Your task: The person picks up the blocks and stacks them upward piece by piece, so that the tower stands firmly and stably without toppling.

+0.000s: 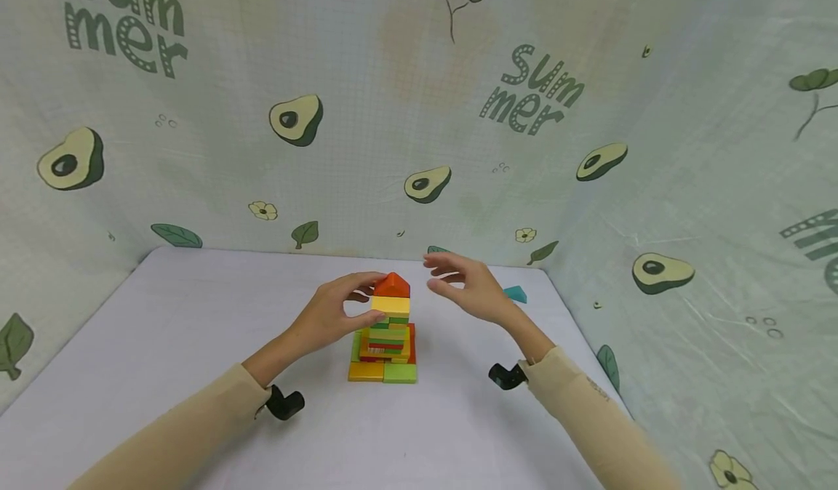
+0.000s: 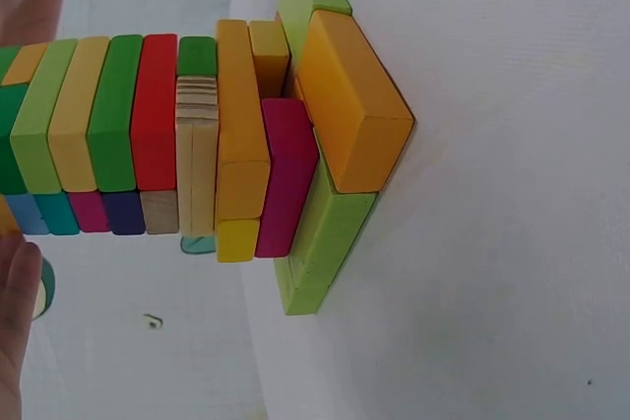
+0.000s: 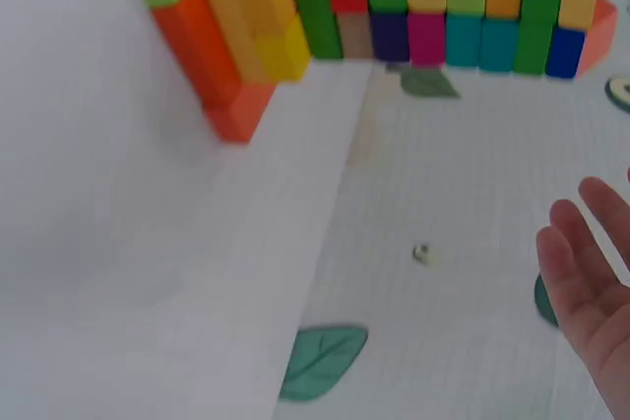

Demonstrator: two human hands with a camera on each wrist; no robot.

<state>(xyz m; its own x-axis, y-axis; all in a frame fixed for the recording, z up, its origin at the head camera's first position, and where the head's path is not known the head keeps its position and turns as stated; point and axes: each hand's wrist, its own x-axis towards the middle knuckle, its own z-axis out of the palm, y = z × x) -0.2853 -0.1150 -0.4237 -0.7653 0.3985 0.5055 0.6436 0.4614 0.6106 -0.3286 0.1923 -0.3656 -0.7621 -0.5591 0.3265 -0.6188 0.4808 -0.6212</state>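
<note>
A tall tower of coloured wooden blocks (image 1: 390, 334) stands upright on a wider base of flat blocks (image 1: 400, 373). At its top sits an orange triangular block (image 1: 393, 285). My left hand (image 1: 334, 305) is spread loosely around the upper left of the tower, fingertips at the triangular block and thumb against the stack lower down. How firmly they touch is hard to see. To the right, apart from the tower, my right hand (image 1: 473, 286) hovers with relaxed fingers and holds nothing. In the right wrist view its fingers (image 3: 581, 263) show bare beneath the stack.
A teal block (image 1: 516, 294) lies on the white table (image 1: 216, 315), partly hidden behind my right wrist. Behind and to the right hangs a printed cloth (image 1: 366, 148) with avocados and lettering. Black wrist cameras (image 1: 285, 403) jut out from both sleeves.
</note>
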